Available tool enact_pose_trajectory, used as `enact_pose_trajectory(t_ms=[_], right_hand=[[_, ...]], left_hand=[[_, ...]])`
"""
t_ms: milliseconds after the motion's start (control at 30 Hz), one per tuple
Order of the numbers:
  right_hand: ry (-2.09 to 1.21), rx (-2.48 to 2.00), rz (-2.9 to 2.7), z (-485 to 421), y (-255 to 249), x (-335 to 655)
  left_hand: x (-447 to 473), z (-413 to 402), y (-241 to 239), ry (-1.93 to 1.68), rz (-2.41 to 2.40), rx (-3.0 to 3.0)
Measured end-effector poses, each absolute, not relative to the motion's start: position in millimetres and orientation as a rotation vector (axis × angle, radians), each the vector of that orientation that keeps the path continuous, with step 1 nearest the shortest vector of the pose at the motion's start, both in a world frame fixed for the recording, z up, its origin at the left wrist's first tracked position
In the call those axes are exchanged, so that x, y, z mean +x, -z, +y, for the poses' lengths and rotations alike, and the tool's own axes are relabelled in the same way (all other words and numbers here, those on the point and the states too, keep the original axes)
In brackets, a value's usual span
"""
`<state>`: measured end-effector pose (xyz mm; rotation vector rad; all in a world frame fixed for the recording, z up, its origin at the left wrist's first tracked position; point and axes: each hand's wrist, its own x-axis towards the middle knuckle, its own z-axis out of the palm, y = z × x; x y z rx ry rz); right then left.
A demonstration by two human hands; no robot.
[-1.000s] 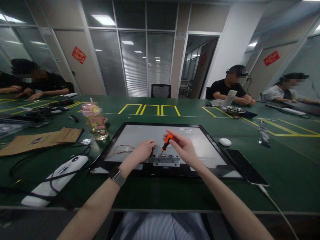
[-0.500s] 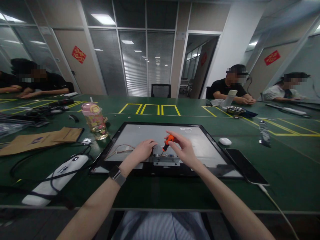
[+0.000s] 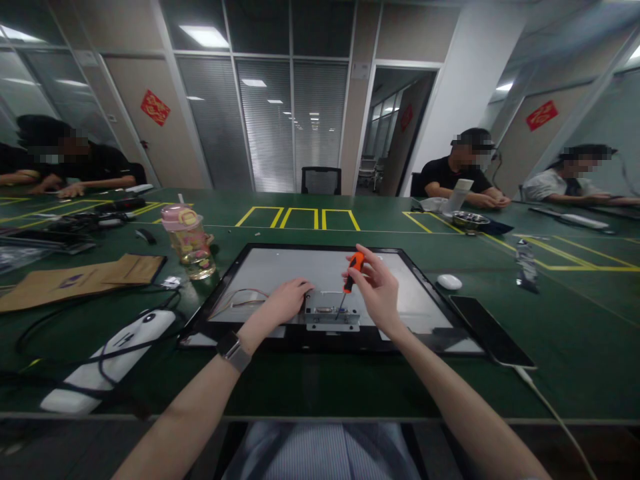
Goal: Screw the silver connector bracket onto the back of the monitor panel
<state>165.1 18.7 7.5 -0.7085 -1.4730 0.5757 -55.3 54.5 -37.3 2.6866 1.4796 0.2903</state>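
My right hand [image 3: 381, 288] holds an orange and black screwdriver [image 3: 356, 268] by its handle. The shaft slants down, its tip at the port side of a small metal bracket [image 3: 333, 327]. Gripping that bracket's left edge is my left hand [image 3: 286, 303], its fingers bent and partly hidden; a watch is on the wrist. Under both hands lies a flat display panel [image 3: 270, 260], grey back facing up, with a black frame. Thin wires [image 3: 235, 297] run across the panel beside my left hand.
Left of the panel are a drink bottle [image 3: 187, 243], a white power strip [image 3: 115, 357] with black cables, and a brown paper bag [image 3: 75, 283]. To the right lie a phone [image 3: 493, 330] on a cable and a white case [image 3: 449, 282]. Several people sit across the table.
My right hand and the screwdriver have shifted right; the handle stands more upright and the tip has moved right along the bracket. My left hand stays in place.
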Motion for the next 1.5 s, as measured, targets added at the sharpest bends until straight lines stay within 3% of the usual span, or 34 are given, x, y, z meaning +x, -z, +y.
enact_pose_trajectory(t_ms=[167, 433, 700, 900, 1067, 1500], right_hand=[[-0.158, -0.786, -1.444, 22, -8, 171], [-0.041, -0.784, -1.511, 21, -7, 167], [-0.200, -0.804, -1.494, 21, -1, 165], [-0.839, -0.592, -1.434, 30, -5, 169], [-1.046, -0.524, -1.349, 36, -13, 175], [-1.034, -0.557, -1.396, 35, -18, 177]], left_hand=[[-56, 56, 39, -0.277, 1.493, 2.690], [-55, 54, 37, -0.264, 1.487, 2.698], [-54, 53, 35, -0.267, 1.489, 2.676], [-55, 55, 37, -0.257, 1.500, 2.686], [-55, 55, 37, -0.242, 1.505, 2.691], [-57, 56, 38, -0.263, 1.483, 2.682]])
